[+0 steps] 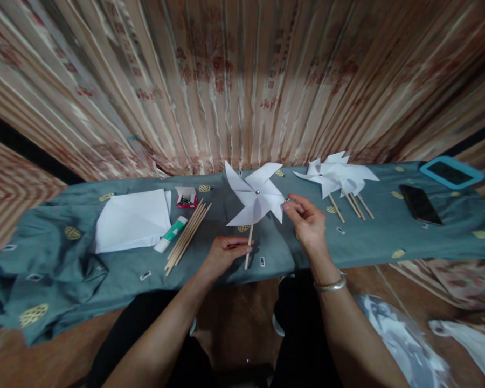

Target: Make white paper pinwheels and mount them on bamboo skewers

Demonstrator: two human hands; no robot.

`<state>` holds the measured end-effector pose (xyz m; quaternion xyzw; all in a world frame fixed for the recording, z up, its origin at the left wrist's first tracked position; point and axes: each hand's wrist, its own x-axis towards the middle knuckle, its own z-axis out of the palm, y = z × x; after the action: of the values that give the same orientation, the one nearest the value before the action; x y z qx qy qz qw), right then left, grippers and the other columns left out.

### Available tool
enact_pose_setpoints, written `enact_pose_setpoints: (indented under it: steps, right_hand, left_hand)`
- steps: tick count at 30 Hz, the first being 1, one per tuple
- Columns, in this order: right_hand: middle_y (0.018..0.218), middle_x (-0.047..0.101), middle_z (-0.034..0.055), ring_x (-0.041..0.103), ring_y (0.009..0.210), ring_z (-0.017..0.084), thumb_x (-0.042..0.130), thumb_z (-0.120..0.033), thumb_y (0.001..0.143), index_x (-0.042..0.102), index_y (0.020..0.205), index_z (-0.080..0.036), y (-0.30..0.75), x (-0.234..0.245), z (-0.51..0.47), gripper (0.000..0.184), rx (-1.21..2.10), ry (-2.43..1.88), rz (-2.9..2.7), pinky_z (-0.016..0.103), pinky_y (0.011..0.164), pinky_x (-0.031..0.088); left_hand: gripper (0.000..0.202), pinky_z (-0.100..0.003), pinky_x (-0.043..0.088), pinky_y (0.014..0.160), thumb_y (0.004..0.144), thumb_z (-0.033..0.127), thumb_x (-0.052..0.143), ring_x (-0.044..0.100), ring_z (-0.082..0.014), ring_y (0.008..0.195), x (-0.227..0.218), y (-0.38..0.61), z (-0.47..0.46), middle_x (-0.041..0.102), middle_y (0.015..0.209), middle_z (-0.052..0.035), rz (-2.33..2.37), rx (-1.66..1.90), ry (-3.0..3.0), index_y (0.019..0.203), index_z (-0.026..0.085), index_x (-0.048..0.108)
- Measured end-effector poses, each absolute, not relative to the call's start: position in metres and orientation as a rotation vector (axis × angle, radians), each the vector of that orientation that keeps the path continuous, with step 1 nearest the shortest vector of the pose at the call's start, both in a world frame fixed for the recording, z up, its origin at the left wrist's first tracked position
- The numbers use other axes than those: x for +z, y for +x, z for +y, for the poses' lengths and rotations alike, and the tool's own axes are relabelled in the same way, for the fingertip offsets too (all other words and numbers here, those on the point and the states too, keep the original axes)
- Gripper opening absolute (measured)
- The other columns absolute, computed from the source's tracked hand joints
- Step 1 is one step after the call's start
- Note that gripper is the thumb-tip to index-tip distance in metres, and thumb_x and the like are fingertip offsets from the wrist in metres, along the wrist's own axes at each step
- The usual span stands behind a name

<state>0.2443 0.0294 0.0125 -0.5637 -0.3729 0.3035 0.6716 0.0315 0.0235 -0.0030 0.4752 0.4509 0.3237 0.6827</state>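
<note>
A white paper pinwheel [255, 194] with a metal pin at its centre stands on a wooden stick over the blue-grey cloth [117, 269]. My left hand [225, 254] is closed in a pinch on the lower part of that stick. My right hand [307, 222] reaches to the pinwheel's right blade, its fingertips touching the paper edge. A silver bangle sits on my right wrist.
Several finished pinwheels [337, 175] lie at the back right. A stack of white paper [132, 220], a glue stick [170, 234], a bundle of wooden sticks [187, 235] and a small pin box [186, 198] lie to the left. A black phone [420, 205] and a blue-cased device [450, 172] lie far right.
</note>
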Motion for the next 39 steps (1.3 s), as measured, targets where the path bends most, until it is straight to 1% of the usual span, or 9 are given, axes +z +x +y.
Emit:
enact_pose_setpoints:
  steps: [8, 19, 26, 33, 39]
  right_hand:
    - [0.068, 0.070, -0.0022, 0.061, 0.064, 0.013, 0.085, -0.041, 0.053, 0.072, 0.089, -0.021, 0.235, 0.016, 0.025, 0.043, 0.807, -1.296, -0.808, 0.033, 0.073, 0.050]
    - [0.060, 0.069, -0.0030, 0.058, 0.058, 0.012, 0.085, -0.039, 0.051, 0.073, 0.082, -0.020, 0.218, 0.023, 0.021, 0.039, 0.954, -1.257, -0.743, 0.029, 0.064, 0.049]
    - [0.062, 0.070, -0.0030, 0.060, 0.059, 0.014, 0.085, -0.043, 0.050, 0.072, 0.082, -0.023, 0.205, 0.021, 0.020, 0.040, 1.039, -1.224, -0.785, 0.030, 0.064, 0.050]
    - [0.067, 0.069, -0.0034, 0.063, 0.064, 0.015, 0.084, -0.043, 0.054, 0.072, 0.085, -0.025, 0.195, 0.016, 0.021, 0.038, 1.104, -1.188, -0.835, 0.031, 0.069, 0.052]
    - [0.062, 0.067, -0.0053, 0.060, 0.059, 0.012, 0.085, -0.039, 0.053, 0.072, 0.083, -0.024, 0.194, 0.015, 0.022, 0.036, 1.096, -1.168, -0.796, 0.027, 0.064, 0.050]
  left_hand:
    - [0.030, -0.034, 0.055, 0.081, 0.052, 0.032, 0.084, 0.071, -0.0211, 0.077, -0.002, 0.032, 0.025, 0.078, 0.082, -0.0065, 1.034, 0.786, 1.070, 0.078, 0.018, 0.079]
    - [0.033, -0.033, 0.055, 0.081, 0.051, 0.035, 0.085, 0.070, -0.0204, 0.076, -0.006, 0.036, 0.025, 0.077, 0.083, -0.0069, 1.033, 0.824, 1.034, 0.078, 0.017, 0.079]
    - [0.037, -0.033, 0.054, 0.082, 0.048, 0.037, 0.087, 0.070, -0.0205, 0.076, -0.006, 0.038, 0.025, 0.077, 0.083, -0.0064, 1.045, 0.836, 1.037, 0.078, 0.018, 0.079]
    - [0.039, -0.035, 0.054, 0.082, 0.046, 0.041, 0.087, 0.070, -0.0216, 0.077, -0.006, 0.039, 0.025, 0.077, 0.083, -0.0066, 1.032, 0.832, 1.026, 0.077, 0.018, 0.079]
    - [0.039, -0.034, 0.054, 0.083, 0.046, 0.041, 0.087, 0.070, -0.0209, 0.076, -0.005, 0.039, 0.025, 0.078, 0.083, -0.0063, 1.030, 0.839, 1.014, 0.076, 0.018, 0.079]
